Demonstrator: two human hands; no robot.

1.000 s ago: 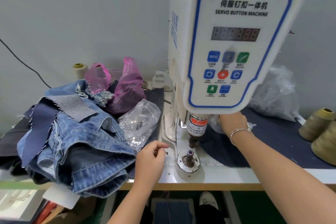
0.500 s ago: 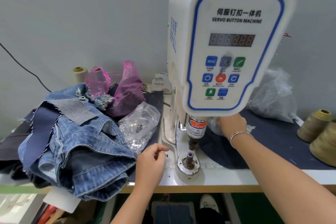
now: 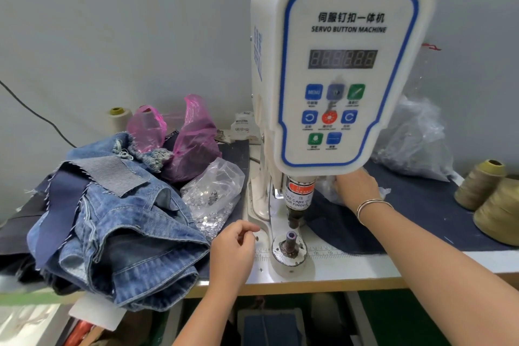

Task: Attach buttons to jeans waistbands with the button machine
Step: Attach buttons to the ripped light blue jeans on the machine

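Observation:
The white servo button machine (image 3: 342,70) stands mid-table, its lower die post (image 3: 290,236) bare under the plunger. A heap of blue jeans (image 3: 118,222) lies left of it. My left hand (image 3: 233,250) hovers by the machine base, left of the die, with fingers curled and thumb against forefinger, pinching something too tiny to make out. A clear bag of silver buttons (image 3: 213,194) lies just behind it. My right hand (image 3: 355,188), with a bracelet on its wrist, reaches behind the plunger into crinkled clear plastic (image 3: 325,188); its fingertips are hidden.
A pink plastic bag (image 3: 193,143) and a pale thread cone (image 3: 119,118) stand at the back left. A large clear bag (image 3: 415,143) lies at the back right, with olive thread cones (image 3: 483,185) at the right edge. Dark cloth (image 3: 421,205) covers the table on the right.
Both hands have stayed almost where they were. Only the view has shifted a little, so the machine sits lower in the frame.

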